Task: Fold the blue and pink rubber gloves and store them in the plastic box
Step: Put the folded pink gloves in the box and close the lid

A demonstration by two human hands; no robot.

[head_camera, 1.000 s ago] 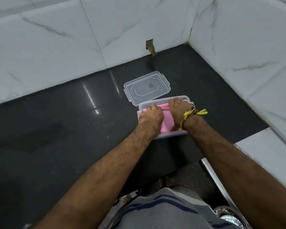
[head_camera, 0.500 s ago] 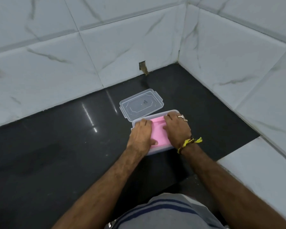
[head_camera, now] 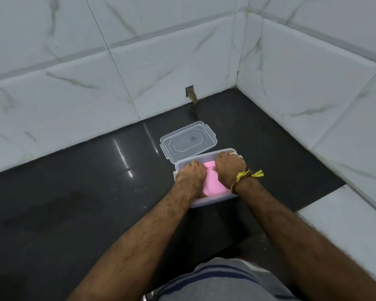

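Observation:
A clear plastic box (head_camera: 213, 202) sits on the black counter (head_camera: 74, 192), lidless. Folded pink gloves (head_camera: 213, 183) lie inside it. My left hand (head_camera: 190, 175) rests in the box's left part with its fingers curled over the pink gloves. My right hand (head_camera: 228, 168), wearing a ring and a yellow wrist thread, presses down on the gloves' right side with bent fingers. No blue glove shows; whatever lies under the pink is hidden.
The box's clear lid (head_camera: 188, 142) lies flat just behind it. White marble-tiled walls (head_camera: 117, 72) close the back and right side, meeting in a corner. A small hole (head_camera: 190, 94) opens at the back wall's base. A white ledge (head_camera: 345, 224) borders the counter at right.
My view has tilted up, showing more wall. Both hands stay in the box; the right hand has shifted slightly toward the far right corner and the pink gloves sit lower.

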